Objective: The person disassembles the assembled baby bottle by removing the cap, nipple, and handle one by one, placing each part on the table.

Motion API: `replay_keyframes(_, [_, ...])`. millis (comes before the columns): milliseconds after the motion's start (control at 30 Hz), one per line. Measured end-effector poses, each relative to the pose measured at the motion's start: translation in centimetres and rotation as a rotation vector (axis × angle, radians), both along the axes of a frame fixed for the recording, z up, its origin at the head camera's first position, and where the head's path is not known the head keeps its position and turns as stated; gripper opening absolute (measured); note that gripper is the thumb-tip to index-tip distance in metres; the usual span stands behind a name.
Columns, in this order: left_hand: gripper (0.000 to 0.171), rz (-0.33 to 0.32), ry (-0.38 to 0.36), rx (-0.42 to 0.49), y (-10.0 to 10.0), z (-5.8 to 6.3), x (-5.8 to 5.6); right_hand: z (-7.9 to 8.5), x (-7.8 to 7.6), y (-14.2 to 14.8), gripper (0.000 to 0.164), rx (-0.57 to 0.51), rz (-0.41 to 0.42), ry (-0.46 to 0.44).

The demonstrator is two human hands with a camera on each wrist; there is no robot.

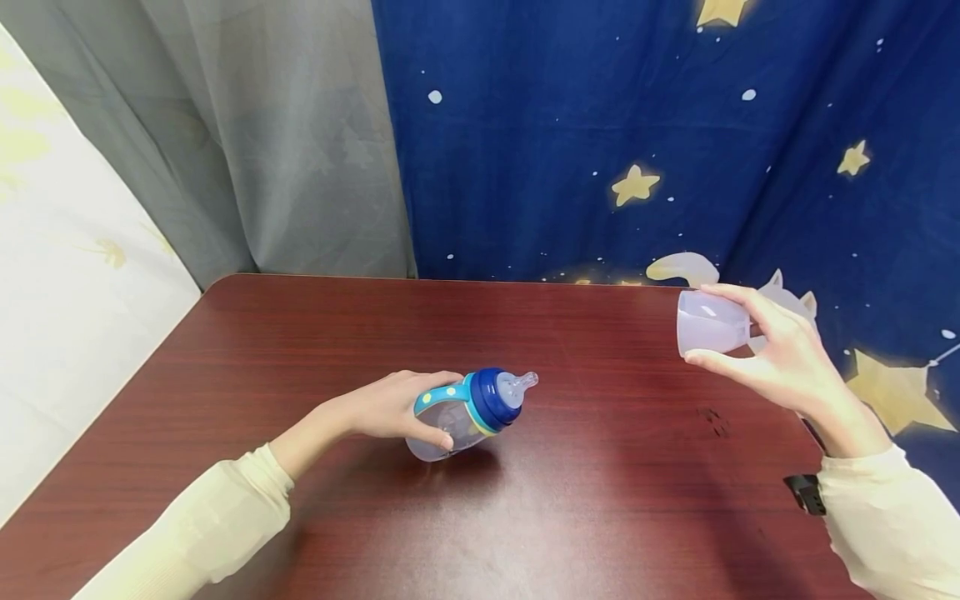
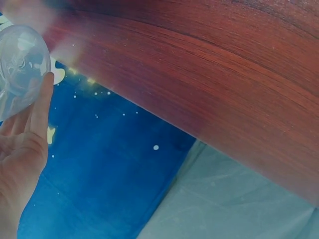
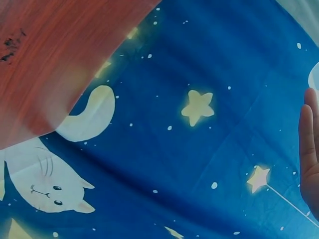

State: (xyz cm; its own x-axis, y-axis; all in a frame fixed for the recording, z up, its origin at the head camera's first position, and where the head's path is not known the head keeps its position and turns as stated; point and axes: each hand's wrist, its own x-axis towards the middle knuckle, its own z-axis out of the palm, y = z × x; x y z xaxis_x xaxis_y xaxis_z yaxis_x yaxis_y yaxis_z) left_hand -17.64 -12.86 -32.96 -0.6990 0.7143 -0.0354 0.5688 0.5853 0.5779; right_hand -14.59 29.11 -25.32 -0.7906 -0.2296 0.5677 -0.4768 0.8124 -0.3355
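My left hand grips a clear baby bottle around its body. Blue is the colour of its collar, from which a clear teat points right; a turquoise handle with yellow dots curves over the side. The bottle is tilted, close over the table. In the left wrist view, the bottle's rounded base shows above the fingers. On the right, a translucent cup-shaped cover is held sideways between thumb and fingers of my right hand, its wide end facing left. The right wrist view catches only its edge.
A dark red wooden table spans the front, with a dark mark at its right. Behind it hang a grey curtain and a blue star-patterned curtain. Pale patterned fabric lies along the left side.
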Motion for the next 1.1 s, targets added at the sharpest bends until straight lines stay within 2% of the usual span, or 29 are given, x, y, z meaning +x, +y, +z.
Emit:
replay_keyframes(233, [0.075, -0.01, 0.001, 0.025, 0.0, -0.1, 0.0, -0.5, -0.2, 0.4, 0.071, -0.046, -0.029, -0.101])
replay_keyframes(400, [0.074, -0.017, -0.009, 0.039, 0.0, -0.4, 0.0, -1.2, -0.6, 0.9, 0.069, -0.045, -0.053, -0.141])
replay_keyframes(567, [0.074, -0.013, -0.01, 0.027, 0.0, -0.5, 0.0, -1.9, -0.8, 1.4, 0.068, -0.029, -0.085, -0.153])
replay_keyframes(1100, [0.071, -0.027, -0.014, 0.054, 0.0, -0.6, -0.1, -3.9, -1.9, 2.5, 0.066, -0.009, -0.092, -0.153])
